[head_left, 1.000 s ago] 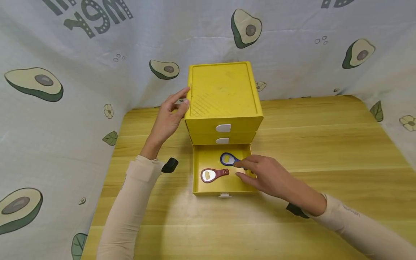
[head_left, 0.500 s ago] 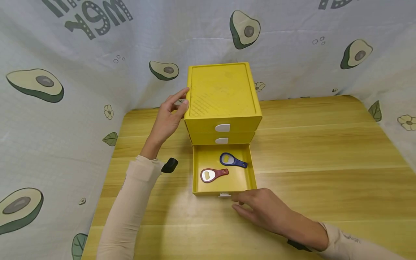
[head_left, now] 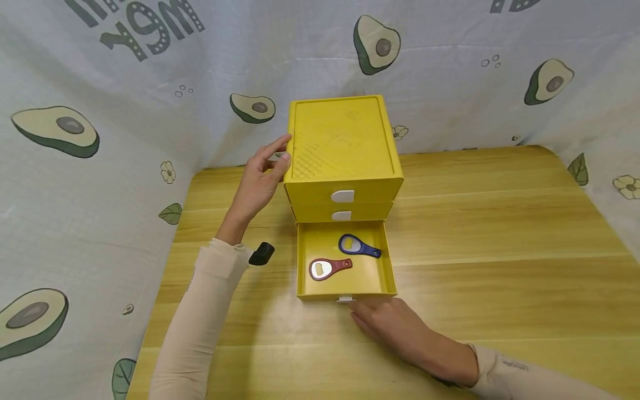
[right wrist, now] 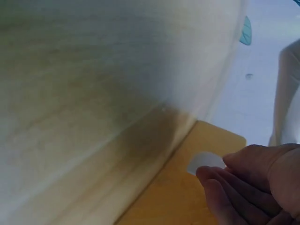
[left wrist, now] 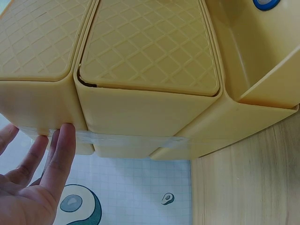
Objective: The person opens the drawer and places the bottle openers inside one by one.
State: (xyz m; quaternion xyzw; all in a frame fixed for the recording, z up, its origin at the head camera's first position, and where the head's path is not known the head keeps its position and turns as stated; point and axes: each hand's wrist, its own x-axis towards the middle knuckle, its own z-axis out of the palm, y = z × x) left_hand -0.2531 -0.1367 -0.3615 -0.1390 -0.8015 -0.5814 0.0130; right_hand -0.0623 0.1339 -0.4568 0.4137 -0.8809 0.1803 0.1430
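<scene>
A yellow drawer cabinet stands at the back of the table, its bottom drawer pulled out. Inside that drawer lie a blue bottle opener and, nearer its front, a red one. My left hand touches the cabinet's left side with its fingertips, fingers extended. Just in front of the drawer, my right hand has its fingers curled and pinches the end of the white drawer handle between thumb and forefinger. The other fingers tuck below the thumb in the right wrist view.
Two upper drawers with white handles are closed. Clear tape runs along the cabinet's side. A white curtain printed with avocados hangs behind and beside the wooden table.
My right hand has left the blue bottle opener, come forward out of the drawer and closed its fingers at the drawer handle. The left hand stays against the cabinet.
</scene>
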